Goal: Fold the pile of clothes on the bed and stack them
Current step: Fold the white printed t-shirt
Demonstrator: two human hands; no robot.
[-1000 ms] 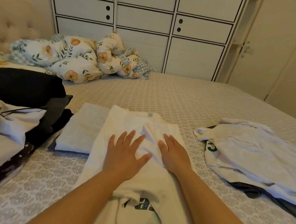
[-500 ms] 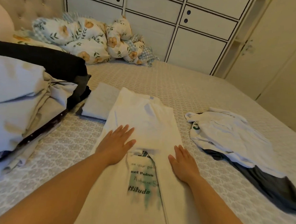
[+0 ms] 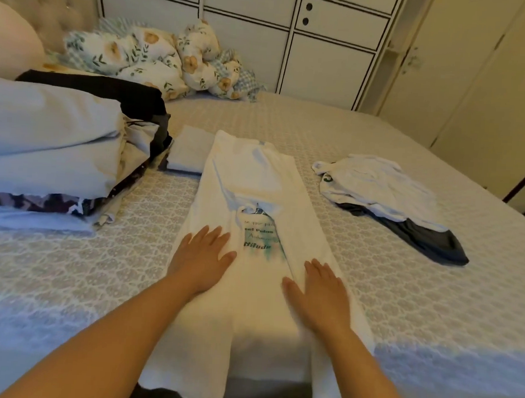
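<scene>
A white T-shirt (image 3: 250,179) with green and black print lies lengthwise on the bed, both sides folded toward the middle so it forms a long strip. My left hand (image 3: 202,256) presses flat on its left flap, fingers straight. My right hand (image 3: 323,291) lies flat on the right flap, nearer the bed's front edge. A folded grey garment (image 3: 190,151) sits just left of the shirt's far end. To the right lies an unfolded white garment (image 3: 375,187) over a dark one (image 3: 431,240).
A heap of unfolded clothes (image 3: 49,142), pale, black and patterned, fills the left side of the bed (image 3: 433,301). A floral duvet (image 3: 153,56) is bunched at the far side against white cabinets (image 3: 296,31). Closet doors stand at the right.
Both hands have slid down the shirt toward me, from the chest area to the lower part, smoothing the folded flaps. The printed text has come into view between them.
</scene>
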